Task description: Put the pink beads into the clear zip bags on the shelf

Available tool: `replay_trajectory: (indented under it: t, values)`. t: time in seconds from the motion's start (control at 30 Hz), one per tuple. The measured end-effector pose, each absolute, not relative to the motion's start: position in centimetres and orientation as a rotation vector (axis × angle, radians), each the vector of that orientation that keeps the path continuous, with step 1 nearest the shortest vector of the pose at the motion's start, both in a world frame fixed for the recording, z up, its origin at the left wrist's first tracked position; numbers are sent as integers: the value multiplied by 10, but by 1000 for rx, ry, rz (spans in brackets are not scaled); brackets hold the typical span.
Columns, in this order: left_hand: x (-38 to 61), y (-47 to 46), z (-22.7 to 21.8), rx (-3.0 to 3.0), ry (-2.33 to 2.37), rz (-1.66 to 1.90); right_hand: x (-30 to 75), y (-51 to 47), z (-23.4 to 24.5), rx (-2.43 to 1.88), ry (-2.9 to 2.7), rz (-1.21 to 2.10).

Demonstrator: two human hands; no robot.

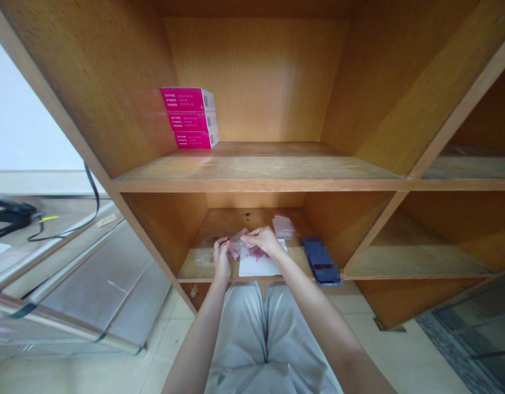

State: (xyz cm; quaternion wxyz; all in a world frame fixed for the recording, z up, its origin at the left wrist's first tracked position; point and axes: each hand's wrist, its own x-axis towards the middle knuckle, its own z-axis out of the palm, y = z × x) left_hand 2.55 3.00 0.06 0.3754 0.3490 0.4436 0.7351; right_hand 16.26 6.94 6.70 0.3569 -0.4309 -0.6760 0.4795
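Over the lower shelf, my left hand [222, 258] pinches the left side of a small clear plastic bag [237, 243] with some pinkish-red pieces at its bottom. My right hand [263, 241] is closed at the bag's upper right edge; its fingertips meet the plastic. Beneath my right hand lies a white sheet of paper [256, 268], and a loose heap of small pinkish-red beads or pellets [257, 252] rests on it. My right hand and wrist hide part of the sheet. Behind, to the right, lies a stack of clear plastic bags [283, 226].
A dark blue phone-like object [321, 261], partly blurred, lies at the shelf's right front edge. Three pink boxes [192, 119] are stacked on the upper shelf [260, 167], whose front edge overhangs my work. A metal-framed rack [88, 295] stands at the left.
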Motion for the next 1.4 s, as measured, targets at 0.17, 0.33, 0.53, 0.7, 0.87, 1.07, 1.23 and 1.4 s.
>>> replay_trajectory:
  t: [0.17, 0.33, 0.53, 0.7, 0.87, 1.07, 1.23, 1.4]
  values:
    - [26, 29, 1, 858, 984, 1788, 168, 71, 67, -1045, -1649, 1355]
    - [26, 26, 2, 877, 989, 1709, 176, 69, 63, -1032, -1828, 1422]
    - [26, 25, 5, 884, 987, 1712, 182, 69, 59, -893, -1893, 1564]
    - [23, 26, 7, 810, 940, 1715, 179, 69, 61, -983, -1821, 1498]
    - [20, 27, 3, 852, 927, 1679, 175, 65, 73, -970, -1749, 1409]
    - [25, 23, 5, 1175, 993, 1431, 177, 65, 77, -851, -1801, 1582]
    - [27, 18, 14, 1214, 903, 1266, 183, 67, 73, -915, -1826, 1693]
    - [25, 11, 27, 1121, 741, 1277, 187, 67, 70, -870, -1817, 1786]
